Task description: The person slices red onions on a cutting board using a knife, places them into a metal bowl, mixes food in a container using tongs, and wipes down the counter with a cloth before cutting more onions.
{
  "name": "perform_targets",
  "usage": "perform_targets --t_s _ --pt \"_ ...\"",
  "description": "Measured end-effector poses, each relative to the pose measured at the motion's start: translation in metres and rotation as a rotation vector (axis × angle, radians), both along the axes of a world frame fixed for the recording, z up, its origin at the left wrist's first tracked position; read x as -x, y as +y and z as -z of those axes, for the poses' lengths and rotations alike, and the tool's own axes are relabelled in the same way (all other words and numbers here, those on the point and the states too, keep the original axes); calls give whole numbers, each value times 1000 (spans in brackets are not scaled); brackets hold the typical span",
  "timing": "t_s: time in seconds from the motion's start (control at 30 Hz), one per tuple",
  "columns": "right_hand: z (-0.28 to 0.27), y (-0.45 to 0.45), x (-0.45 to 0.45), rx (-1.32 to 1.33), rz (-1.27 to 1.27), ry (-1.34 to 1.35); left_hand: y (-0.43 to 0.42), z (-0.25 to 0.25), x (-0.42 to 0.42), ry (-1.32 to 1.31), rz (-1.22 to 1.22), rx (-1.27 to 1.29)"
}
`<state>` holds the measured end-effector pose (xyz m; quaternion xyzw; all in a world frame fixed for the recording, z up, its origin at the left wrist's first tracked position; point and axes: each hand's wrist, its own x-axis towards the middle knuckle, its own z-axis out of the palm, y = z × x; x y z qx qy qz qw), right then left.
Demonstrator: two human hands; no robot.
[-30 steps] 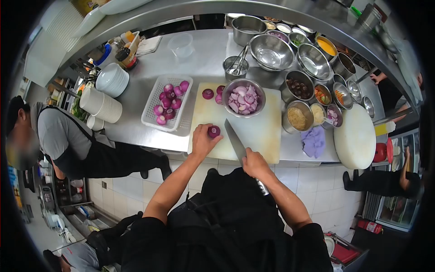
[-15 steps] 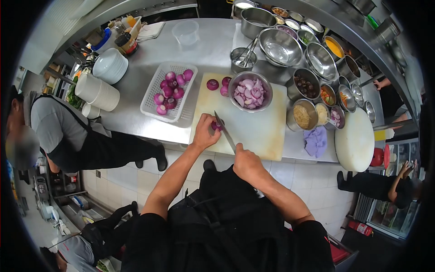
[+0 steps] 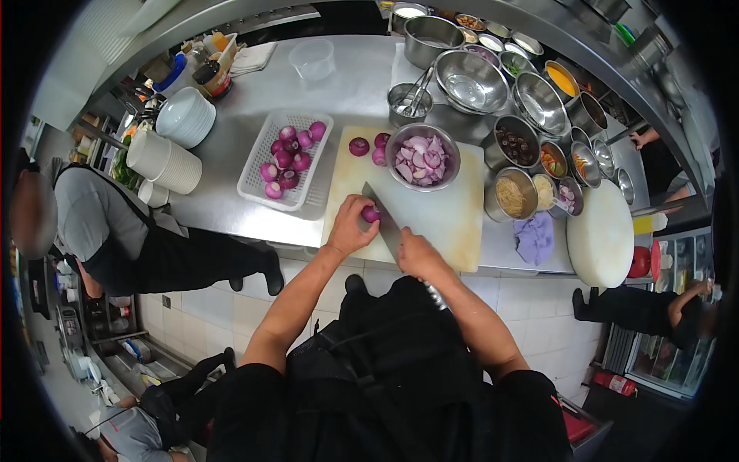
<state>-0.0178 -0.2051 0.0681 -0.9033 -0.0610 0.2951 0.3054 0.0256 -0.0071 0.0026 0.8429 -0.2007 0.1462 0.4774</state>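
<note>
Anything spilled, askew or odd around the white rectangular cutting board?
Mostly in order. A crumpled lavender cloth lies bunched on the shiny steel counter, right of the cutting board, looking carelessly dropped. No spill shows; the cut purple onion pieces sit inside the round steel bowl.

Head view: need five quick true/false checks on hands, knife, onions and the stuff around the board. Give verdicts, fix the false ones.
1. The right hand grips the chef's knife by its handle. True.
2. The left hand is empty. False: it holds a red onion.
3. Cut onion pieces lie in a steel bowl on the cutting board. True.
4. The perforated white basket of onions stands on the board. False: it stands to the left of it, on the steel counter.
5. A crumpled purple cloth lies to the right of the board. True.
</note>
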Motion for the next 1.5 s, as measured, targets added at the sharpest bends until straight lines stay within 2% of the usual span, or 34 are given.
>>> perform_targets --t_s 0.03,0.1,0.13,0.2,0.3,0.5,0.57,0.7,0.8,0.97,1.2,1.27,1.33,1.5 --pt "-17 -1 -3 -17 51 82 2 -1 -1 20 22 -1" --pt "-48 -6 -2 -50 153 252 2 -5 -2 145 -108 -241" --pt "-42 -5 1 -38 133 211 3 -7 -1 210 -176 -361" --pt "-23 0 9 -9 89 136 7 -15 3 215 -129 -291" --pt "-14 5 16 44 -9 -119 16 -16 -4 243 -79 -244" --pt "-48 10 21 79 -70 -157 15 -8 -3 202 -73 -237" --pt "-22 18 17 56 -45 -167 13 -5 -3 180 -79 -216" --pt "-17 17 12 73 -47 -146 14 -6 0 157 -86 -188" --pt "-53 12 15 67 -76 -74 14 -4 -1 136 -84 -172" --pt "-20 22 9 60 -74 -169 15 0 0 149 -94 -154" --pt "-57 22 15 91 -70 -99 17 -2 1 175 -85 -131" --pt "-21 26 11 65 -79 -161 18 -1 0 167 -79 -147" --pt "-22 28 6 54 -96 -191 20 -3 0 162 -75 -171" --pt "-61 20 15 87 -98 -133 19 -2 1 143 -65 -132"
